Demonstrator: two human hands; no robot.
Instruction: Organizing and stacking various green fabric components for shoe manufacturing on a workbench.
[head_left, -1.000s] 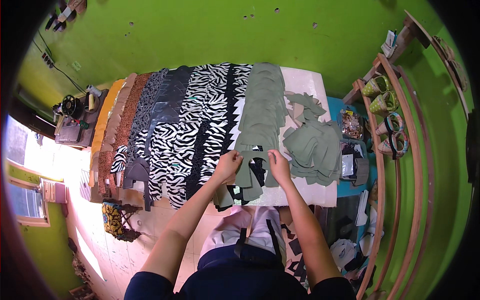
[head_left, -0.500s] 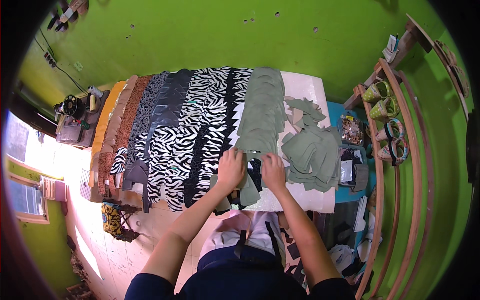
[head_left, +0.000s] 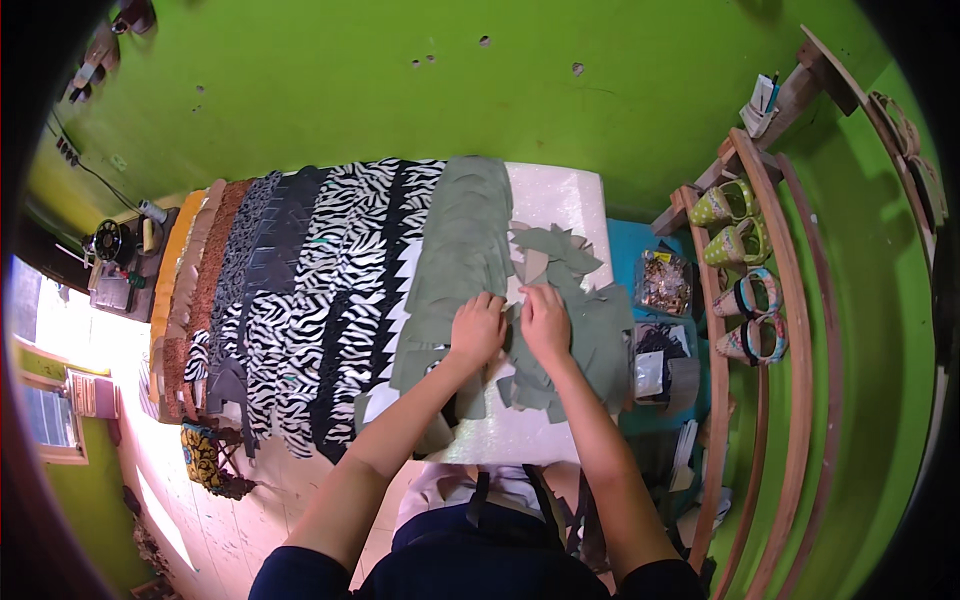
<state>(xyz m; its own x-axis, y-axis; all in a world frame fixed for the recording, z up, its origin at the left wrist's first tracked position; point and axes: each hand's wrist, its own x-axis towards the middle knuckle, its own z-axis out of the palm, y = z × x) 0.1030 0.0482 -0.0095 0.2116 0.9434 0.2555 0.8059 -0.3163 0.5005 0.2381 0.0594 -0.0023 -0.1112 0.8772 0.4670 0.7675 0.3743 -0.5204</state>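
My left hand [head_left: 480, 328] is closed, fingers bent, at the right edge of a long row of overlapping grey-green cut pieces [head_left: 462, 215]. Anything within its fingers is too small to make out. Beside it, my right hand [head_left: 546, 322] lies over a loose heap of grey-green cut pieces [head_left: 595, 345], fingertips pressed together; what they grip is hidden. Just above the right fingertips, a tan-backed piece [head_left: 535, 264] shows among smaller green ones [head_left: 560, 245]. Both hands rest close together above the white table [head_left: 555, 195].
Rows of zebra-print pieces [head_left: 270, 340], dark grey pieces [head_left: 285, 225], brown pieces [head_left: 212, 245] and yellow pieces [head_left: 180, 260] cover the table's left. Clear boxes of small parts [head_left: 665, 280] stand at right, beside a wooden rack [head_left: 790, 290] with green shoes [head_left: 738, 245].
My view has shifted right, so the table sits further left. Both hands have moved from the row's near end toward the loose heap, the right hand now over it.
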